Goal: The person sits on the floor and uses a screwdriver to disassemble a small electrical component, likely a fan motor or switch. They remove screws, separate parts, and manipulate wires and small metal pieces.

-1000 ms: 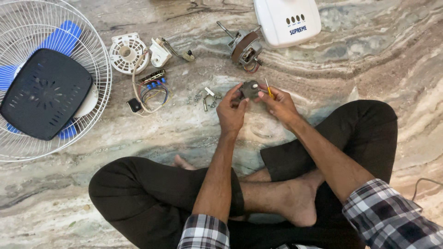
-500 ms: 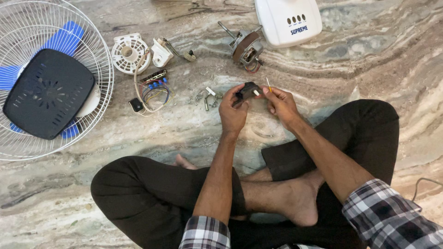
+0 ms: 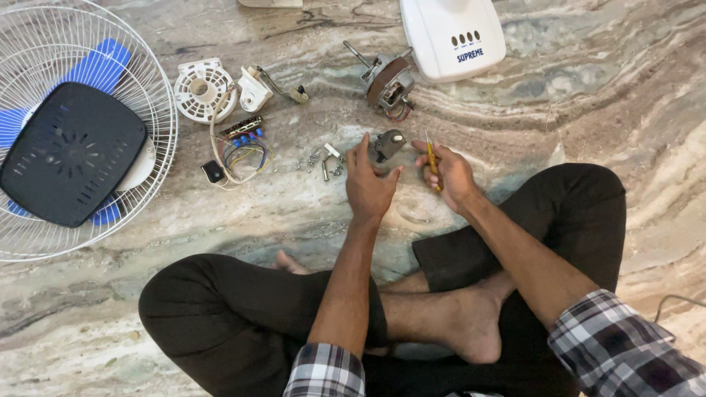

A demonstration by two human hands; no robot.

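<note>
One wire fan guard with blue blades and a dark square cover lies at far left on the marble floor; moving right I count one white round housing, one bundle of coloured wires, a few small screws, one motor and one white fan base bearing a small dark label. My left hand is spread open, fingertips just beside one small grey gearbox resting on the floor. My right hand pinches one yellow-handled screwdriver, its long axis running away from me, tip pointing toward the motor.
</note>
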